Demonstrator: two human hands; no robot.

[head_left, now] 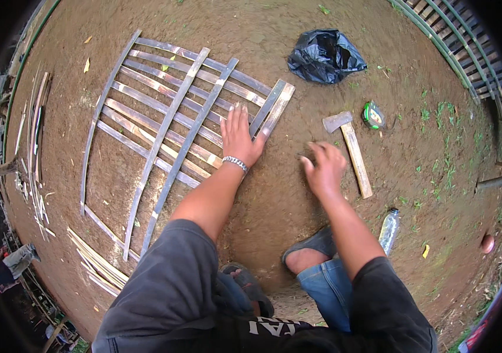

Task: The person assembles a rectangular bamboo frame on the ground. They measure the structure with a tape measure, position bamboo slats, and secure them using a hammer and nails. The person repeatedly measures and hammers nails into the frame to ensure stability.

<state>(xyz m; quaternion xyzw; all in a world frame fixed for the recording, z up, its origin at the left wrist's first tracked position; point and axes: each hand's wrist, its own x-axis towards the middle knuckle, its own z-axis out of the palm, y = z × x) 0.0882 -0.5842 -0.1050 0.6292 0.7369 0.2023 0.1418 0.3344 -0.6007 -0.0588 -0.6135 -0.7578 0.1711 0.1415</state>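
On the brown dirt ground lies a lattice (174,107) of flat bamboo slats, several long strips crossing several others. My left hand (241,140), with a chain bracelet at the wrist, lies flat with fingers stretched over the slats near the lattice's right end. Just beside it, short end slats (283,100) cross the strip ends. My right hand (327,172) is over the dirt with its fingers apart and slightly bent, and nothing shows in it. Nearest to that hand is a hatchet (355,156) with a wooden handle, lying on the ground.
A green and black tape measure (373,115) sits beyond the hatchet. Farther off lies a black plastic bag (321,66). A clear bottle (389,230) rests by my right forearm. Loose bamboo strips (95,259) lie at left. A slatted fence (468,44) stands far right; another person (19,259) is far left.
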